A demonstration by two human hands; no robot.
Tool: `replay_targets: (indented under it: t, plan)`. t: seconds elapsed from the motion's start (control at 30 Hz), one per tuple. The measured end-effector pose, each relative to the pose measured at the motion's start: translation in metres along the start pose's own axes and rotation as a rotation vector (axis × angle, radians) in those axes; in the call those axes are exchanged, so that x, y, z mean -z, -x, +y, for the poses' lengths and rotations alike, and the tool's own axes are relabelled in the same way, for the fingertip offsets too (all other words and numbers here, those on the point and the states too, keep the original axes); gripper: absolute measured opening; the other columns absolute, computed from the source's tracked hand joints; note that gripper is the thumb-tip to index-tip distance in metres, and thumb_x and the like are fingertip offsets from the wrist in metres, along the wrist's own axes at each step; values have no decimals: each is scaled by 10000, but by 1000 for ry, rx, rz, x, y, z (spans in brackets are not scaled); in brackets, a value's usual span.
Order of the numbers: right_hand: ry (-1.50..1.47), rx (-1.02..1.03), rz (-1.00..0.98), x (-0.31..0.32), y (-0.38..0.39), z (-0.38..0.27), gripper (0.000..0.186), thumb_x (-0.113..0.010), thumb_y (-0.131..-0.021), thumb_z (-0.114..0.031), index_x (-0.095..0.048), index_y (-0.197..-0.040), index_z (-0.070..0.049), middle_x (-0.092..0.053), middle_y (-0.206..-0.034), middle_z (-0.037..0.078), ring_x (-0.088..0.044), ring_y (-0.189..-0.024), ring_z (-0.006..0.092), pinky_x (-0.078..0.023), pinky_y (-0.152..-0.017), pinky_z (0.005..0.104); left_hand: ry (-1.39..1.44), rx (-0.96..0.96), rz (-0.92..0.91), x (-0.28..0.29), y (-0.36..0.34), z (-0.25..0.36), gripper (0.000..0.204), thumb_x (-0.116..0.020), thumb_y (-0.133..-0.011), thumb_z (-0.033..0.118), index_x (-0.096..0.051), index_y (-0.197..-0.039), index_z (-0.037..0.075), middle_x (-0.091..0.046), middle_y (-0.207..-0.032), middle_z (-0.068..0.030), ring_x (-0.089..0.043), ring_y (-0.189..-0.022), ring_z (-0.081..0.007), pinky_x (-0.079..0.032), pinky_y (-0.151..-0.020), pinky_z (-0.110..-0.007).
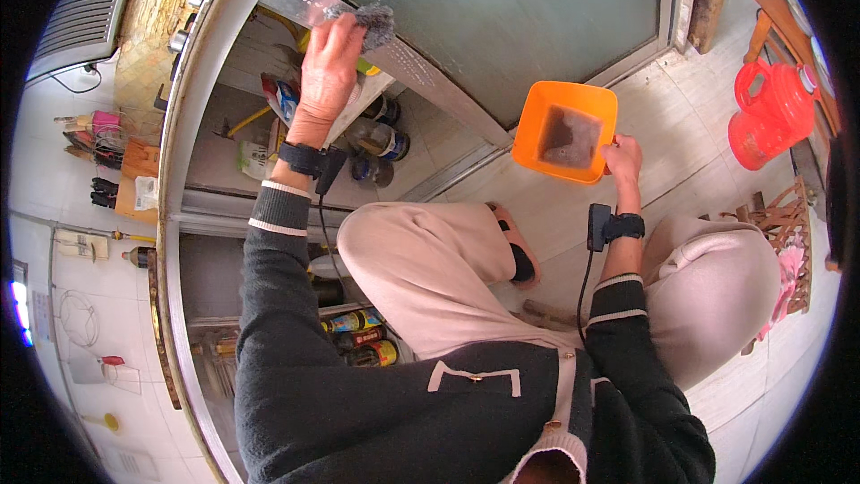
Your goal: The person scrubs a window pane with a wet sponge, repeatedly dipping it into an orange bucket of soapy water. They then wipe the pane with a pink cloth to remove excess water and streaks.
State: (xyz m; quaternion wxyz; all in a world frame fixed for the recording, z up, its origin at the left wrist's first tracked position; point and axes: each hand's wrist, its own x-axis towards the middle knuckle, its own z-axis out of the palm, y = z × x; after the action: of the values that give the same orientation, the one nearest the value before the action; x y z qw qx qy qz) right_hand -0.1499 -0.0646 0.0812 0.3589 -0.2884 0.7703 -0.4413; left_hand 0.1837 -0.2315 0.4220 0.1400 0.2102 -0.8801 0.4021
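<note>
My left hand (pixel 327 67) presses a grey steel-wool scrubber (pixel 372 22) against the metal edge of an open cabinet door (pixel 430 81). My right hand (pixel 623 159) grips the rim of an orange square basin (pixel 528 125) that holds murky brown water and rests on the tiled floor. I am crouching, knees in beige trousers, between the two hands. A black band with a cable sits on each wrist.
The open lower cabinet (pixel 269 170) holds bottles (pixel 381 139), packets and cans. A counter edge (pixel 179 170) runs down the left with stove knobs at its top. A red plastic kettle (pixel 770 112) stands on the floor at right beside a wooden stool (pixel 784 224).
</note>
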Motion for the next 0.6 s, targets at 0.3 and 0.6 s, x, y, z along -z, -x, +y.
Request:
replay_targets:
  t: [0.3, 0.6]
  plan:
    - [-10, -57, 60, -2, -13, 27, 196, -644, -666, -153, -695, -803, -22, -661, -657, 167, -662, -571, 282, -513, -578, 375, 524, -330, -389, -111, 53, 112, 313, -546, -862, 72, -543, -1171, 19, -552, -1112, -155, -546, -1038, -332, -465, -898, -396]
    - [12, -83, 84, -6, -23, 46, 240, -641, -660, -184, -708, -827, -26, -663, -657, 172, -671, -585, 296, -523, -603, 384, 42, -140, -155, -40, 3, 45, 445, -576, -768, 68, -601, -1212, 51, -559, -1282, -69, -507, -1197, -258, -428, -956, -408]
